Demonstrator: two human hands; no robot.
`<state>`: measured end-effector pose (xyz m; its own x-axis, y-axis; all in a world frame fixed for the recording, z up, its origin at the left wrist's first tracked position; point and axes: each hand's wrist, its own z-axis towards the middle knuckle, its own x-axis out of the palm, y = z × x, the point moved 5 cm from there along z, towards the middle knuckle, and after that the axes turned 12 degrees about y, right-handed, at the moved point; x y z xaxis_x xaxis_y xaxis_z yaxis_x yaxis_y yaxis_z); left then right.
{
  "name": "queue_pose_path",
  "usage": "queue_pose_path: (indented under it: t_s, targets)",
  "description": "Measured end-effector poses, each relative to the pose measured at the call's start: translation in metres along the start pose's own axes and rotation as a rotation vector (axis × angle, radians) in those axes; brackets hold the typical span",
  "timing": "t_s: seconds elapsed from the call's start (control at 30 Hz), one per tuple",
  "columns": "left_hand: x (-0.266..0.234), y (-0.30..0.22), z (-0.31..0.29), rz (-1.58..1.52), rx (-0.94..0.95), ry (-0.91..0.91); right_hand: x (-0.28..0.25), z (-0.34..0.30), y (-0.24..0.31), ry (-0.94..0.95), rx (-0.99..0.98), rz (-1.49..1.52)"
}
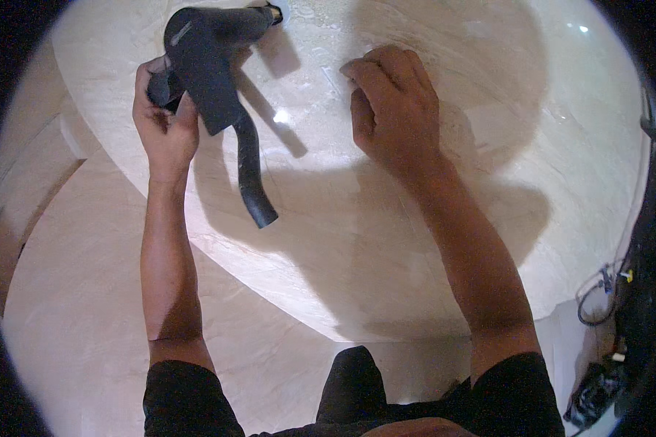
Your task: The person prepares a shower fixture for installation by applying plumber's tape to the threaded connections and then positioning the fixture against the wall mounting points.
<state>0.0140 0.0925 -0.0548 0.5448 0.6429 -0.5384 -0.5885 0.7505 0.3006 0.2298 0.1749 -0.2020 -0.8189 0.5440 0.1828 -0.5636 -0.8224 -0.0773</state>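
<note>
A matte black tap-like fixture (211,65) reaches out at the upper left of a light marbled wall. One arm of it runs right to a brass-coloured end beside a pale round patch. A curved black pipe (251,171) hangs from its lower part. My left hand (166,124) is closed round a short black cylinder (165,87) on the fixture's left side, thumb to the right and fingers partly hidden behind. To the right of the fixture, my right hand (397,102) is held apart from it near the marbled surface, fingers curled in; whether anything is between them is hidden.
The marbled surface (386,240) carries strong shadows of my arms and the fixture. Wet-looking spots (321,44) show near the top. A thin looped cable (596,312) and a dark bundle (594,393) are at the right edge. My dark-clad knee (353,382) shows below.
</note>
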Motion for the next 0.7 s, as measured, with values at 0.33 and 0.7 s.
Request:
queue_pose_path:
  t_s: [0.33, 0.7]
  targets:
    - [0.027, 0.01, 0.027, 0.128, -0.105, 0.026, -0.002, -0.003, -0.044, -0.132, -0.041, 0.214]
    - [0.017, 0.024, 0.021, 0.15, -0.287, -0.014, -0.019, -0.005, -0.059, -0.162, -0.068, 0.262]
